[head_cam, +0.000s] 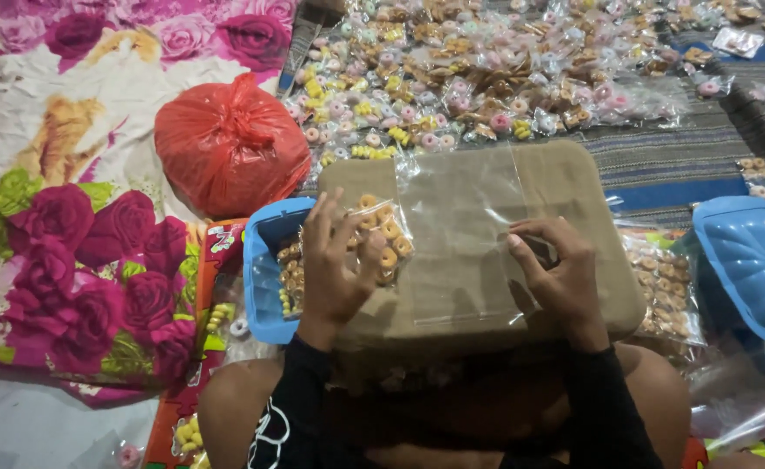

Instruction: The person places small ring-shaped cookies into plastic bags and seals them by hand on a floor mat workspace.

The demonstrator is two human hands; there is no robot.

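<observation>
Hands work one clear bag (461, 234) lying crosswise: left hand (335, 260) pinches its ring-snack-filled end (384, 234), right hand (556, 274) grips the empty end.

There were two blue plastic tubs (270, 260) (751, 260), one knotted red plastic bag (230, 143) (bulging), and one flat tan board (565, 187).
</observation>
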